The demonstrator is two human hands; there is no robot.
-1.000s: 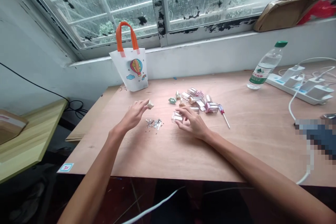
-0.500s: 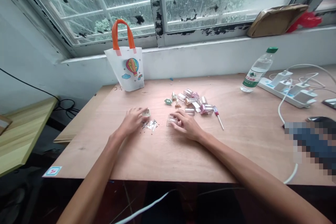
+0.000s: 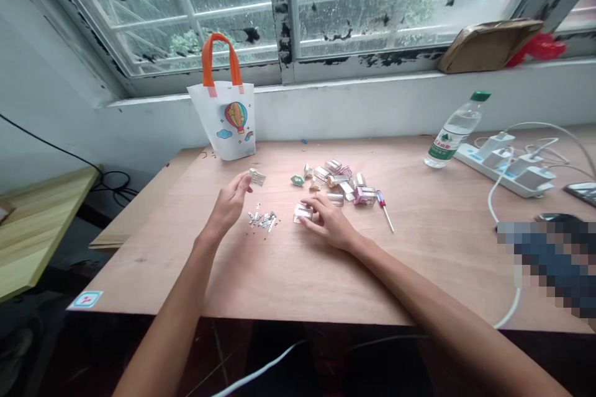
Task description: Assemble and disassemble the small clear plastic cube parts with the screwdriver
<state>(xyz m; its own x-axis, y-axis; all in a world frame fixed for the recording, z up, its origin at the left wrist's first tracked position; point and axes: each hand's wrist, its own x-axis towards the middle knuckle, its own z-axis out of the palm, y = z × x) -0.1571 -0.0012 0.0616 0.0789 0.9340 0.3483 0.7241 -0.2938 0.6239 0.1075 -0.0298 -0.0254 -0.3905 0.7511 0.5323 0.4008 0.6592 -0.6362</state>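
Pinched in my left hand [image 3: 229, 201] is a small pale, see-through plastic piece [image 3: 257, 178], raised above the table; it looks like part of a pencil sharpener. Below it lies a pile of little metal blades [image 3: 265, 219], with tiny screws scattered around. My right hand [image 3: 329, 223] rests on the table, its thumb and fingers around a clear plastic case [image 3: 302, 212]. Just beyond that hand is a heap of clear, pink and orange-tinted plastic cases [image 3: 347, 188]. A small green piece [image 3: 297, 180] sits at the heap's left side.
A screwdriver [image 3: 385, 211] lies right of the heap. At the back left stands a white bag [image 3: 222, 127] with orange handles. A water bottle [image 3: 454, 133] and a power strip [image 3: 505, 170] with plugs and white cables occupy the right. The table's front edge is near my forearms.
My left hand went down to the blade pile with the pale piece, then rose up and away; more blades now lie there. My right hand stays at the clear case. The view shifted slightly.
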